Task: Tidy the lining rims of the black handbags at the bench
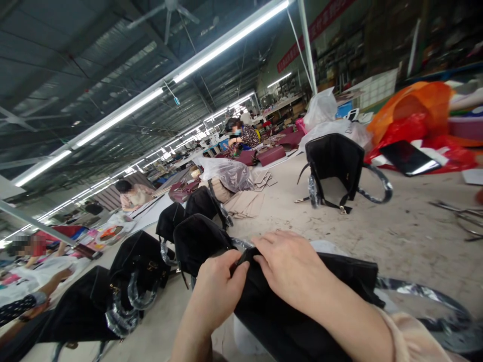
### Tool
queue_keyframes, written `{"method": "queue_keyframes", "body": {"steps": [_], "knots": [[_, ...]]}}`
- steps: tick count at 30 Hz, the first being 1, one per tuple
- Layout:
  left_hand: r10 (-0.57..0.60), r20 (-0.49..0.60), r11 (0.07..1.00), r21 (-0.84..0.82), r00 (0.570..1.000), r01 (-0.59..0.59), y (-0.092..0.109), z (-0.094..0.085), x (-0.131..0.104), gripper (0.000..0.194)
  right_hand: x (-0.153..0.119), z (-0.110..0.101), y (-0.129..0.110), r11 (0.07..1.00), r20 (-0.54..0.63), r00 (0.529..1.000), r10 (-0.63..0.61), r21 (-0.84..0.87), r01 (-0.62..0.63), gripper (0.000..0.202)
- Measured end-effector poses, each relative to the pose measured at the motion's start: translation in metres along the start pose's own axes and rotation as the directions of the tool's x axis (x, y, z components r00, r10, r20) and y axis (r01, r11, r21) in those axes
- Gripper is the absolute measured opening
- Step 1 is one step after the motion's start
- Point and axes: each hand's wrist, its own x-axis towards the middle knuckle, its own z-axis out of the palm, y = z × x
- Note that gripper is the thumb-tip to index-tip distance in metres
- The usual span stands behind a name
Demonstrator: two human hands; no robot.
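Note:
A black handbag (287,322) lies in front of me, its handle (426,296) wrapped in clear plastic and stretching to the right. My left hand (222,281) pinches the bag's upper edge between thumb and fingers. Close beside it, my right hand (287,261) grips the same edge, fingers bent over the black fabric. What lies under the fingertips is hidden. Just beyond my hands stands another black handbag (199,236), partly covered by my left hand.
Several black handbags, such as one at the left (83,306), stand along the table (396,226). One open black bag (332,161) sits farther back. Scissors (460,213), a dark tablet-like object (409,157) and red plastic (407,130) lie at right. Co-workers sit beyond; one's hand (37,306) is at left.

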Motion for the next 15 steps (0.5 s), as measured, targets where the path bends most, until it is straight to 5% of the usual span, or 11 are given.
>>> {"method": "queue_keyframes", "body": {"steps": [15], "knots": [[0.052, -0.022, 0.990, -0.130, 0.998, -0.054, -0.010, 0.010, 0.000, 0.031, 0.001, 0.024, -0.006, 0.989, -0.176, 0.975, -0.132, -0.094, 0.117, 0.012]]}}
